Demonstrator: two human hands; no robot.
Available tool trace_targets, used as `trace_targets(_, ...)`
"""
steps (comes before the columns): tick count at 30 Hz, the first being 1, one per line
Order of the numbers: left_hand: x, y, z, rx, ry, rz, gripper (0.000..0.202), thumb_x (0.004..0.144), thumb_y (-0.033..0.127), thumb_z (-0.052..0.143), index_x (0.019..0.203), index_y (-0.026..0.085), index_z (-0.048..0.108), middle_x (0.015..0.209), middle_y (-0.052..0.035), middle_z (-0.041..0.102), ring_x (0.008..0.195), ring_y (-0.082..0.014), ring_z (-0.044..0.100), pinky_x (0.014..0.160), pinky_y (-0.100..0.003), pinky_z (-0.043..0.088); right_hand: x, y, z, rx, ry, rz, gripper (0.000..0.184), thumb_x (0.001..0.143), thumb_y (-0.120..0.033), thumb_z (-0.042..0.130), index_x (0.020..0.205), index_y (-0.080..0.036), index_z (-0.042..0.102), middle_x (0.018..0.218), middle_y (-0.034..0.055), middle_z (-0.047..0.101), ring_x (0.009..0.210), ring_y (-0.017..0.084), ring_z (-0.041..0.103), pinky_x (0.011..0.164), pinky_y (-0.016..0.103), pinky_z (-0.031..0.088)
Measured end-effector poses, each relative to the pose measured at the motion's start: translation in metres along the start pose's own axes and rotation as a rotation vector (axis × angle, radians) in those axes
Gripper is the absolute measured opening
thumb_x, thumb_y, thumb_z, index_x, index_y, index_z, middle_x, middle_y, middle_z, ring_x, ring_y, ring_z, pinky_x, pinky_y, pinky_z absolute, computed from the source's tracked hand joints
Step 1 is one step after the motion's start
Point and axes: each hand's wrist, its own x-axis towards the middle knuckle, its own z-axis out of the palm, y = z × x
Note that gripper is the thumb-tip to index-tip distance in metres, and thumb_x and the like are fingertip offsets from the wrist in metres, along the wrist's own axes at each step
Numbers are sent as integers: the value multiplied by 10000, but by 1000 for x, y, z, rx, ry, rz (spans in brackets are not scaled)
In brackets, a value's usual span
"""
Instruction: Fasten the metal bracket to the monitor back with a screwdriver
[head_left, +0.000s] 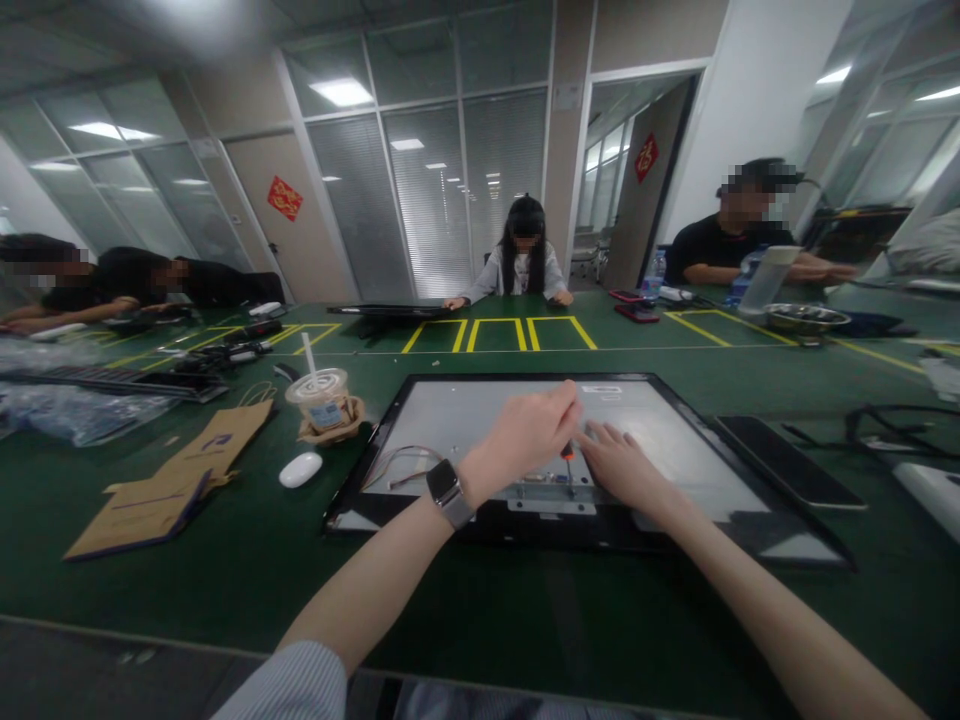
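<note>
Light is dim despite bright white lamps (341,92) up high, with blur and wide-angle stretching toward the edges.

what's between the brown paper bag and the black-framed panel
The head view shows a white mouse and, farther back, a lidded cup with cardboard around its base.

The back of the panel (675,430) looks like smooth, satin metal; its rim (495,532) like faintly glossy plastic. Left of the panel, the mouse (301,469) is smooth, shiny plastic, the cup (324,395) clear plastic, the bag (202,455) matt, creased paper — the wrapping (97,408) crinkled, glossy film. Right of the panel, the slab (787,462) looks smooth — glass or plastic, hard to tell. Under the panel, the table (225,590) is smooth and dull.
</note>
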Motion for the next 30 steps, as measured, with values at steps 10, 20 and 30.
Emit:
trace_targets(10,1,5,2,-372,-80,6,156,1013,272,366,1038,195,500,956,-47,612,801,-164,571,788,-310,464,7,5,17,143,62,-25,487,996,-151,325,1442,-202,516,1491,215,494,1387,326,446,1093,585,351)
trace_targets(20,4,8,1,-647,-49,-57,126,964,270,534,1018,183,608,991,-61,593,943,-185,564,943,-360,480,9,6,21,94,40,-39,478,979,-145,336,1407,-191,545,1485,202,518,1401,329,434,1091,589,369)
trace_targets(30,5,11,-7,-852,-148,-53,201,972,203,513,1064,172,690,1144,-102,655,1018,-189,625,903,-343,528,10,7,26,106,49,-42,503,961,-122,324,1402,-170,561,1496,209,505,1398,359,434,1079,627,376)
